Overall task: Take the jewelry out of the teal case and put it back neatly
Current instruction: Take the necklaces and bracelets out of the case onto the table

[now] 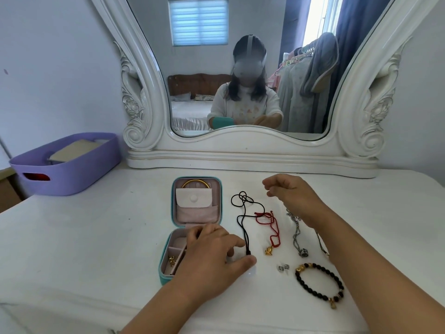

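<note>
ornate white carved-frame mirror point(250, 150) upright at back of white glossy tabletop point(84, 237); lilac plastic handled bin point(65, 165) left of mirror, beige flat items inside

Teal case point(172, 213) – pink lining; black cord point(243, 213), red cord point(271, 221).

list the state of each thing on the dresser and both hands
teal case: open, lid flat
gold bangle: in lid
pink pouch: flap shut
black cord: out, loose on dresser
red cord: out on dresser
silver chain: out on dresser
black bead bracelet: out, flat
left hand: over case tray
right hand: raised, fingers curled
</note>
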`<state>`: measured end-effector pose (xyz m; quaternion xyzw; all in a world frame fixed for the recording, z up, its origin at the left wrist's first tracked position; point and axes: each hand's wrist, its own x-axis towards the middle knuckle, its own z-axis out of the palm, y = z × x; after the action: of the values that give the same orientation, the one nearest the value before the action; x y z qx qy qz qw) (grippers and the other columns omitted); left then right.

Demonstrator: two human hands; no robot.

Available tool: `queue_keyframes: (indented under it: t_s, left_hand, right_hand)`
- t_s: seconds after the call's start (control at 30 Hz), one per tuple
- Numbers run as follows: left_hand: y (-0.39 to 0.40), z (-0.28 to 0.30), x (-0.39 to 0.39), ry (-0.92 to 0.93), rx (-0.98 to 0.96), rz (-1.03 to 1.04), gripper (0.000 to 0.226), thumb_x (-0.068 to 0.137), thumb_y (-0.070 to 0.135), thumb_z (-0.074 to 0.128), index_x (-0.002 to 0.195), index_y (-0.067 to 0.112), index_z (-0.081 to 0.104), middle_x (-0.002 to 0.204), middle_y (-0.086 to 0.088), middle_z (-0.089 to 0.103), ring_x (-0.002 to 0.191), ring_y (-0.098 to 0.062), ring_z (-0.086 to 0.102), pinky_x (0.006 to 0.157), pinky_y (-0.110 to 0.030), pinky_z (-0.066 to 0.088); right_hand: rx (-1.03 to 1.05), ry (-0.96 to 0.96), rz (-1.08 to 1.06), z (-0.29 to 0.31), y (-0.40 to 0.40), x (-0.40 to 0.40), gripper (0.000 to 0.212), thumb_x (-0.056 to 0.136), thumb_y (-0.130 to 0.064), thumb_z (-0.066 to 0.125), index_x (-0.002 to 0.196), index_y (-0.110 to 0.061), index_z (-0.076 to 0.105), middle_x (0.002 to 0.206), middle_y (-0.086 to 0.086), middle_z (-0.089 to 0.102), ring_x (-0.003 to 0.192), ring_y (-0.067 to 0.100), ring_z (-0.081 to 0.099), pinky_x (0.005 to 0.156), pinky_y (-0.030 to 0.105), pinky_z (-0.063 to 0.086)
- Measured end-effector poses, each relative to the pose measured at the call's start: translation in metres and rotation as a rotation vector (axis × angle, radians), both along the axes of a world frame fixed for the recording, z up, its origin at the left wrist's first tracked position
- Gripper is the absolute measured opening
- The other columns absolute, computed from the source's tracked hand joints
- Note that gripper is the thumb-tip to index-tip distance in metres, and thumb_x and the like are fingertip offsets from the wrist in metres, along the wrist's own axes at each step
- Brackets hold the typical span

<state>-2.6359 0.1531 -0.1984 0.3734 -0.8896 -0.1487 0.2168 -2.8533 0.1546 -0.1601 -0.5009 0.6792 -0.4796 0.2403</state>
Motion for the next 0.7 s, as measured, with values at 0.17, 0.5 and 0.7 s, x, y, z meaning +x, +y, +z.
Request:
queue_keyframes:
  t_s: [0.17, 0.5, 0.7]
  left_hand:
    - [-0.002, 0.002, 0.005, 0.008, -0.052, -0.022, 0.039, 0.080, 0.061, 0.051, 0.109, 0.037, 0.061, 0.089, 0.020, 0.054, 0.102, 0.002, 0.038, 0.101, -0.025, 0.015]
    - [-0.005, 0.012, -0.006, 0.018, -0.029, -0.054, 0.032, 0.081, 0.054, 0.055, 0.107, 0.037, 0.062, 0.109, 0.020, 0.058, 0.107, 0.001, 0.047, 0.107, -0.028, 0.021]
    - [-0.007, 0.019, -0.009, -0.025, -0.031, -0.120, 0.035, 0.079, 0.057, 0.055, 0.108, 0.038, 0.061, 0.115, 0.022, 0.056, 0.112, 0.001, 0.046, 0.111, -0.035, 0.022]
  right_hand:
    - [-0.046, -0.012, -0.042, 0.005, 0.026, -0.004, 0.020, 0.088, -0.011, 0.053, 0.097, -0.021, 0.067, 0.100, 0.002, 0.069, 0.097, 0.016, 0.065, 0.066, 0.025, 0.047]
    - [-0.145, 0.007, -0.113, 0.007, 0.058, -0.005, 0.021, 0.088, -0.007, 0.053, 0.089, -0.020, 0.069, 0.090, -0.001, 0.071, 0.081, 0.007, 0.067, 0.063, 0.014, 0.047]
    - [-0.191, -0.013, -0.153, 0.007, 0.072, -0.011, 0.021, 0.087, -0.008, 0.054, 0.085, -0.022, 0.069, 0.085, -0.005, 0.071, 0.074, 0.003, 0.067, 0.063, 0.014, 0.048]
